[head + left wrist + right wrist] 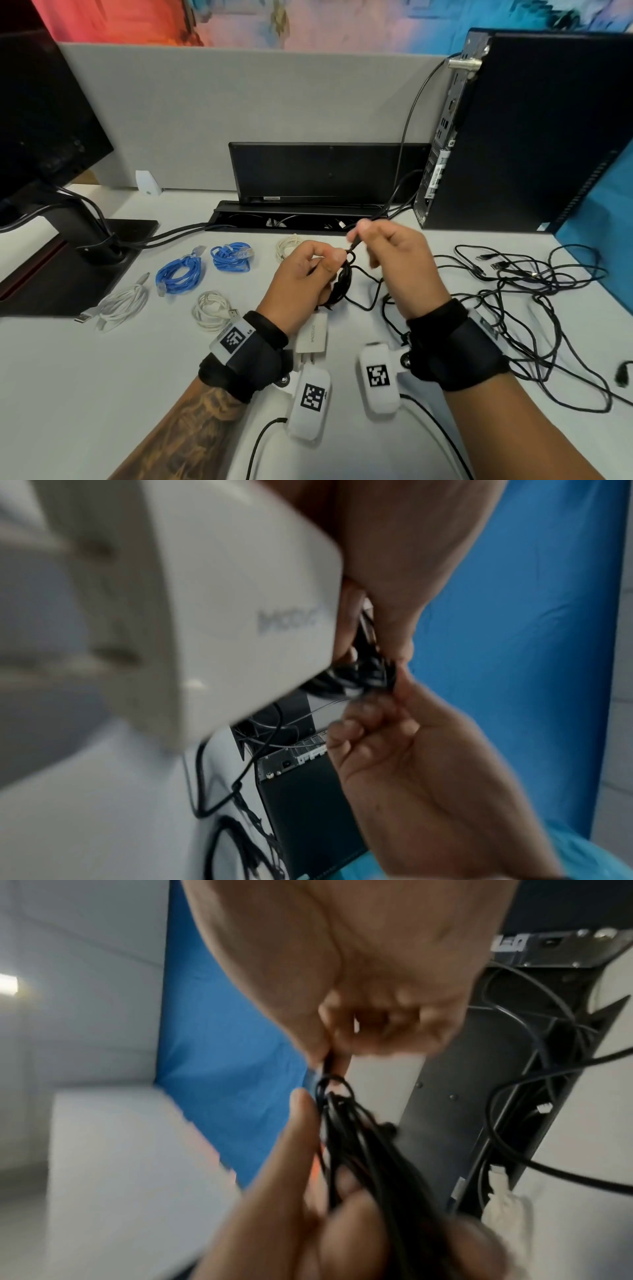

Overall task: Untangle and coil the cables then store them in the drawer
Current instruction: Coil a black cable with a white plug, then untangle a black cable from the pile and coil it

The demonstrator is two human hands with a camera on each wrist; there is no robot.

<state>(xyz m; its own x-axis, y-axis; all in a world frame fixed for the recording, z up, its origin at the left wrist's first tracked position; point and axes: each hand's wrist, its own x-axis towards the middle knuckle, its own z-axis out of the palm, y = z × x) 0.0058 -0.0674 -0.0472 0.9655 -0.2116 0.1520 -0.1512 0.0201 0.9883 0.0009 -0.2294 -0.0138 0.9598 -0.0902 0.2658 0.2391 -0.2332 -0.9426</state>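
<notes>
Off to the left of the hands sit coiled white cables (120, 305) and two bundled blue ethernet cables (180, 274). Left hand (301, 274) has its fingers curled round a coiled black cable bundle (342, 284), held above the white desk (102, 377). Right hand (394, 263) pinches the black cable's loose end (354, 245) just above the bundle. Right of it, a messy tangle of black cables (531, 291).

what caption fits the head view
Left hand holds a black coil while right hand pinches its end.
</notes>
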